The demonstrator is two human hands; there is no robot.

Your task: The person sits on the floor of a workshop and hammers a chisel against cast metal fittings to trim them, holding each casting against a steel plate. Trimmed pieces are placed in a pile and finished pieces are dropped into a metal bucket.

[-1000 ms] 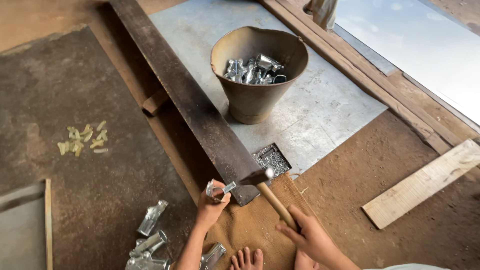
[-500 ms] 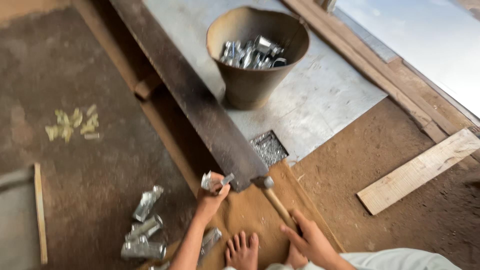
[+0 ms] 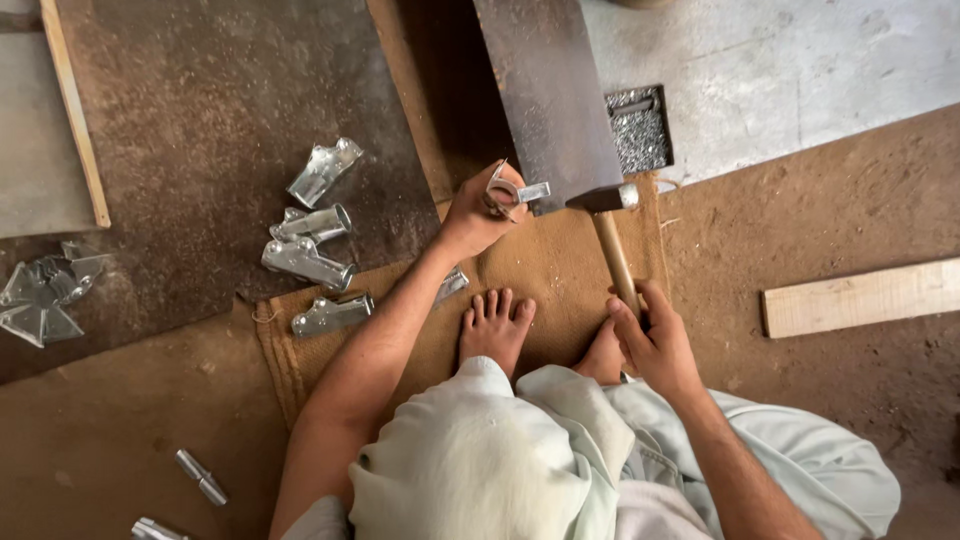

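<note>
My left hand (image 3: 478, 210) grips a small bent metal bracket (image 3: 512, 191) and holds it against the near end of a long dark steel bar (image 3: 545, 90). My right hand (image 3: 650, 335) is closed around the wooden handle of a hammer (image 3: 610, 235). The hammer's steel head rests at the bar's near right corner, just right of the bracket. I sit on a brown burlap mat (image 3: 560, 265) with my bare feet (image 3: 495, 325) between my hands.
Several shiny metal pieces (image 3: 310, 235) lie left of my arm. A box of small nails (image 3: 638, 130) sits right of the bar. A pale wooden plank (image 3: 865, 297) lies at the right, flat metal cut-outs (image 3: 40, 290) at the far left.
The view has tilted down and closer, so the bucket has left the frame. The hammer head has come down beside the bracket at the bar's end. My left hand still holds the bracket.
</note>
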